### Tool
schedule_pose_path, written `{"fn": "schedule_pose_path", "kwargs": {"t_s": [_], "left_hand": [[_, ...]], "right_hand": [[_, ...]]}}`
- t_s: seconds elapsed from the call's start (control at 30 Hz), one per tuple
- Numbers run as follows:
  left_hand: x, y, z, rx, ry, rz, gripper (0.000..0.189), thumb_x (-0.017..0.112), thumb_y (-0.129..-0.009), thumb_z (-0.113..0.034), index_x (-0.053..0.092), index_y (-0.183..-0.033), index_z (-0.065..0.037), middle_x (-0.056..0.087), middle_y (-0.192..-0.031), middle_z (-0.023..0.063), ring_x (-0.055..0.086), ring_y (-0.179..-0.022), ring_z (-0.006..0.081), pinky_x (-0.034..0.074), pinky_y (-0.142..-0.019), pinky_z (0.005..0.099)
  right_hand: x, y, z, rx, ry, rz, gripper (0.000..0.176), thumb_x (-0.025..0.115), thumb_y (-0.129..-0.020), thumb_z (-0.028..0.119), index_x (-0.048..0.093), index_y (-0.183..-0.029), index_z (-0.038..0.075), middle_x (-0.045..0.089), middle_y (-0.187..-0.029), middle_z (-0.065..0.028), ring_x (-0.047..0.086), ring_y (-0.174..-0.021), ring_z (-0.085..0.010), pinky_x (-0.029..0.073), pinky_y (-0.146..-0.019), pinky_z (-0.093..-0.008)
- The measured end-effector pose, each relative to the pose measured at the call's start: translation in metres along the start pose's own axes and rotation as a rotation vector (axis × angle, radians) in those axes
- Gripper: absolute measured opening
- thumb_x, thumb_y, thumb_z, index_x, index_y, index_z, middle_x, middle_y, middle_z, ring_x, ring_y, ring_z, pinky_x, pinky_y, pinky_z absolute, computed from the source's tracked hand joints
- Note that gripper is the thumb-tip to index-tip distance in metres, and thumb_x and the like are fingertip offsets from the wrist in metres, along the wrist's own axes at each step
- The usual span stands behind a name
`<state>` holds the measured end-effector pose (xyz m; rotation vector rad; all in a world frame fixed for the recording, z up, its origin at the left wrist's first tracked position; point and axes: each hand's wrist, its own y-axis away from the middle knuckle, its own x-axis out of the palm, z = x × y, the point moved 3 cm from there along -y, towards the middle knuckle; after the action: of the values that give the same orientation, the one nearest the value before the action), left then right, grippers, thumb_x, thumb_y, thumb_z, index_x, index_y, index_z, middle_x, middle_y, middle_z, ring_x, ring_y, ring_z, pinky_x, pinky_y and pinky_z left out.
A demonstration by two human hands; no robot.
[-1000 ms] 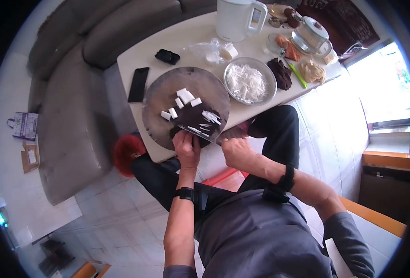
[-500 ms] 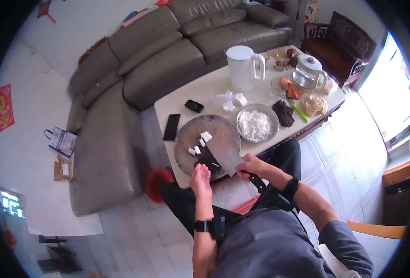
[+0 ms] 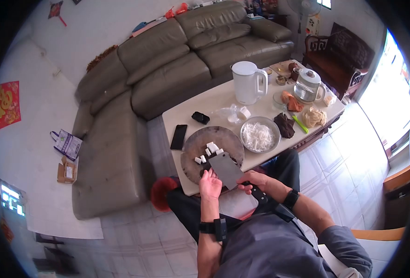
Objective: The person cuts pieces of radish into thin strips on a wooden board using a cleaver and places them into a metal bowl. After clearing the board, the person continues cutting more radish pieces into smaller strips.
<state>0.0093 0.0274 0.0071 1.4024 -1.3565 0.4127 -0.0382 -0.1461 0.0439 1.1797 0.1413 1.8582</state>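
My right hand [image 3: 253, 181] is wrapped round the black handle of a cleaver [image 3: 227, 170], whose broad blade lies over the near part of a round chopping board [image 3: 193, 147]. At the board's near edge is my left hand [image 3: 210, 184], palm up with fingers apart, close to the blade's left side. Several white pieces [image 3: 212, 147] sit on the board beyond the blade. Dark material on the board is mostly hidden by the blade. To the right of the board stands a metal bowl of white shreds [image 3: 259, 134].
The table [image 3: 173, 116] also bears a phone [image 3: 179, 137], a black item [image 3: 200, 117], a white jug [image 3: 246, 83], a glass kettle [image 3: 308, 86], dark cloth-like material [image 3: 285, 125] and a green-handled tool [image 3: 300, 123]. A grey sofa [image 3: 168, 83] stands beyond.
The view has shifted, so the table sits lower in it. The cleaver blade has come nearer my left hand and covers more of the dark material. My left hand has turned palm up.
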Motion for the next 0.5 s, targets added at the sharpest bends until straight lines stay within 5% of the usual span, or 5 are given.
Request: {"fn": "schedule_pose_path", "kwargs": {"t_s": [0.27, 0.5], "left_hand": [[-0.024, -0.025, 0.008, -0.014, 0.106, -0.166, 0.041, 0.037, -0.098, -0.027, 0.044, -0.122, 0.005, 0.048, -0.125, 0.0157, 0.044, -0.119, 0.0275, 0.034, -0.104, 0.0425], [-0.038, -0.046, 0.025, 0.104, -0.243, -0.336, 0.023, 0.062, -0.085, -0.013, 0.06, -0.103, 0.0, 0.061, -0.09, 0.0068, 0.06, -0.084, 0.0182, 0.05, -0.079, 0.0341]], "right_hand": [[-0.012, 0.034, -0.001, 0.072, 0.172, -0.153, 0.015, 0.054, -0.085, 0.006, 0.056, -0.075, -0.005, 0.056, -0.067, -0.01, 0.04, -0.04, -0.0086, 0.042, -0.04, -0.0282], [-0.037, 0.055, 0.011, -0.108, 0.528, -0.461, 0.021, 0.059, -0.081, 0.008, 0.058, -0.064, -0.005, 0.055, -0.057, -0.0082, 0.047, -0.041, -0.0114, 0.044, -0.037, -0.028]]}}
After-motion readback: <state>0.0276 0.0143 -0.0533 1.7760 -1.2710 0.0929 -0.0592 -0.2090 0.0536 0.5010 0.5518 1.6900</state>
